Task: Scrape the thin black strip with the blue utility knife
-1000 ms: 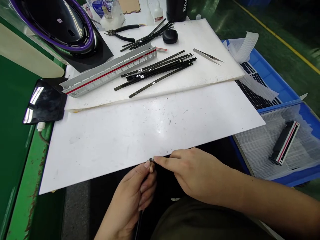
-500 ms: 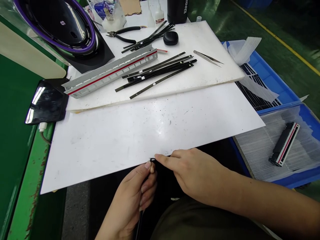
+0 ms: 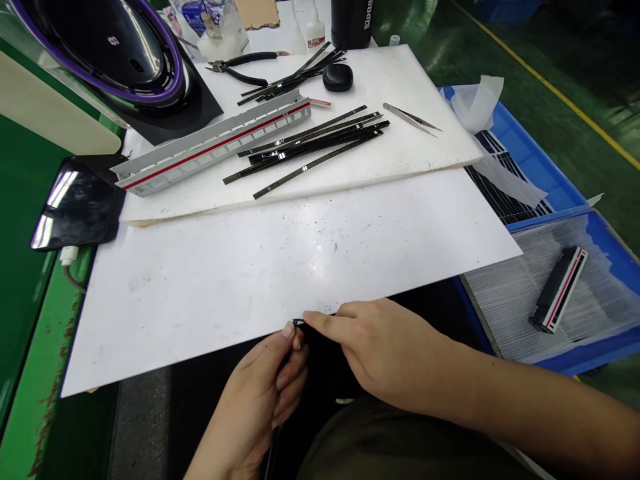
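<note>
My left hand (image 3: pixel 273 380) is closed in a pinch on a thin black strip (image 3: pixel 298 323), just beyond the front edge of the white board. The strip's end pokes out above the thumb, and a faint dark length hangs below the fist. Against that end reaches the index fingertip of my right hand (image 3: pixel 380 347). Its other fingers are curled under, and its thumb is hidden, so whatever they grip cannot be made out.
On a white foam slab (image 3: pixel 400 80) lie several glossy black strips (image 3: pixel 320 143), a grey model train-car shell (image 3: pixel 215 143), tweezers (image 3: pixel 413 120), cutting pliers (image 3: pixel 240 68) and a small black case (image 3: pixel 338 77). Blue trays (image 3: pixel 575 353) stand at right. A phone (image 3: pixel 75 200) is at left.
The strip's end has tilted slightly between my fingertips. Both hands stay close together; the whole view has shifted a little left.
</note>
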Demonstrator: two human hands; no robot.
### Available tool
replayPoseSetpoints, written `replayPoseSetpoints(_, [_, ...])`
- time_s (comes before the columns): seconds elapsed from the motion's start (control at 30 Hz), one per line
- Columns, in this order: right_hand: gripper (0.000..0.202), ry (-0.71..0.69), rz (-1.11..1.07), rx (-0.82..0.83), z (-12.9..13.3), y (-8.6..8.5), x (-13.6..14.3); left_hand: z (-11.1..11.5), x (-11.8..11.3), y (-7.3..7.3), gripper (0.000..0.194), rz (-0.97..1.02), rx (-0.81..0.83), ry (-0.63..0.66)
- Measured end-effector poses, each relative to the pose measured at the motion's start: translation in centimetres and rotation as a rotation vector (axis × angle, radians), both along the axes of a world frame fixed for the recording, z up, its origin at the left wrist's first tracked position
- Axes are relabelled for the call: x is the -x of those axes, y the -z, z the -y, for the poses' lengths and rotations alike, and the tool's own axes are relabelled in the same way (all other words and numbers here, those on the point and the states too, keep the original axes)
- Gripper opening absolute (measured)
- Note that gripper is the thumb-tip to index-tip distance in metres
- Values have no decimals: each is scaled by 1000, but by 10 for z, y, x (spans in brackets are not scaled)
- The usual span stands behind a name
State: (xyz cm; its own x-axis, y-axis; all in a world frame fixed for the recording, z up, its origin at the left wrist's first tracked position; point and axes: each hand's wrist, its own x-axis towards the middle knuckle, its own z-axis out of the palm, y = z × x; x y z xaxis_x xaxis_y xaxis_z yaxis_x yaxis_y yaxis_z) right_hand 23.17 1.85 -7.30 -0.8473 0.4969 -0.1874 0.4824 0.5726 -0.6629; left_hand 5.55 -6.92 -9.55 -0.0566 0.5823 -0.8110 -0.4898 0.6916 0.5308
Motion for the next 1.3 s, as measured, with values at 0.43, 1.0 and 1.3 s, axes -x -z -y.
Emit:
replayPoseSetpoints(0.43, [55,-28,36,-48,-3,-4,-1,1,-3,-2,40,-54,12,8])
replayPoseSetpoints(1.0, [52,-29,97,-170,6,-3,1,-1,-6,-3,47,-89,24,-9])
replayPoseSetpoints(1.3, [49,-21,103,-210,8,-4,1,-2,-7,-1,47,-105,4,7])
